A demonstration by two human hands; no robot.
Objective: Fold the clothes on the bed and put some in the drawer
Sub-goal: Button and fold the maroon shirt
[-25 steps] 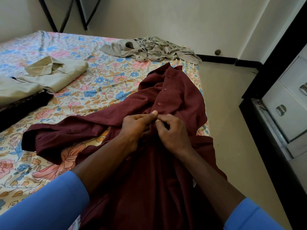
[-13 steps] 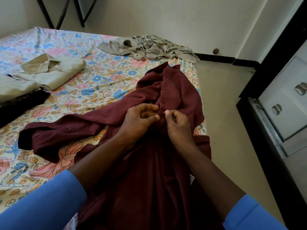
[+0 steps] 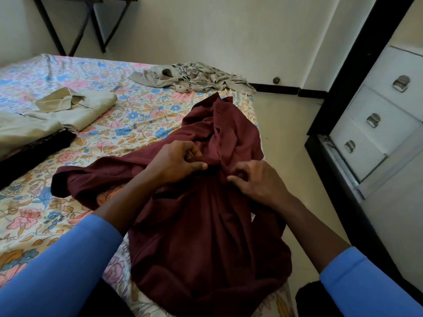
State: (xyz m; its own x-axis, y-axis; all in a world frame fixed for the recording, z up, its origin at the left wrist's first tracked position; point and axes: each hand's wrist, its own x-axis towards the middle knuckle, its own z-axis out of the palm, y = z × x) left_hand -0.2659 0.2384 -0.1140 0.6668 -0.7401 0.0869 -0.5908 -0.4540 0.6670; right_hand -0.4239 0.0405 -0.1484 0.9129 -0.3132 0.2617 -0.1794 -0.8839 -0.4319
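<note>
- Since a second ago, the hands sit slightly apart along the maroon shirt (image 3: 206, 225) front.
- Left hand (image 3: 176, 163) and right hand (image 3: 256, 179) pinch its placket on the bed (image 3: 142, 117); likely buttoning before folding.

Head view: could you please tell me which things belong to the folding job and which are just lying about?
Job: maroon buttoned shirt, left hand, right hand, crumpled grey garment, folded beige shirt, white drawer unit.
Lying about: black folding stand, round wall knob.
</note>
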